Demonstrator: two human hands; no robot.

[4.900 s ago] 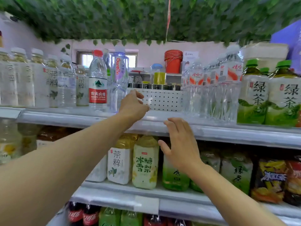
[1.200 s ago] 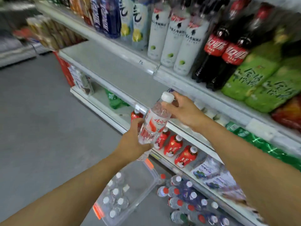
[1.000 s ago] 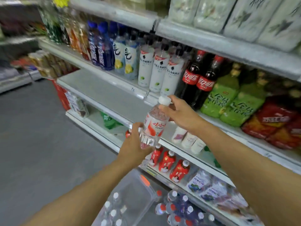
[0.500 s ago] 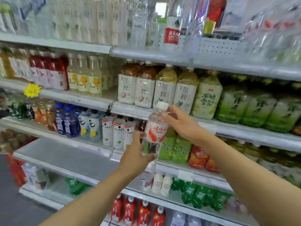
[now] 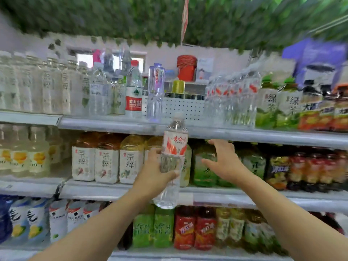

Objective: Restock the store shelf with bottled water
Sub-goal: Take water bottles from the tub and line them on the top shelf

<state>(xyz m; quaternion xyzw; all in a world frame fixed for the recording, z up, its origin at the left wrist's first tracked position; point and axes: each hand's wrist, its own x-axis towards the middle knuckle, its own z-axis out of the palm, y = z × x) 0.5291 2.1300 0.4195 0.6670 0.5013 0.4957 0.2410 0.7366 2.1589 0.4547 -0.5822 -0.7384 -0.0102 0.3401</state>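
Now my left hand (image 5: 157, 173) grips the bottle (image 5: 172, 161) upright by its middle, just below the top shelf (image 5: 244, 135); my right hand (image 5: 224, 161) hangs beside it, fingers spread, apart.

Bright, even light — motion blur smears the curved, distorted edges.

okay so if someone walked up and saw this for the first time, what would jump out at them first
Front and centre, the left hand grips a clear water bottle with a red and white label, upright in front of the shelves. The right hand hangs open just beside it, holding nothing. Behind, on the top shelf, a gap before a white perforated panel sits next to a row of matching water bottles.
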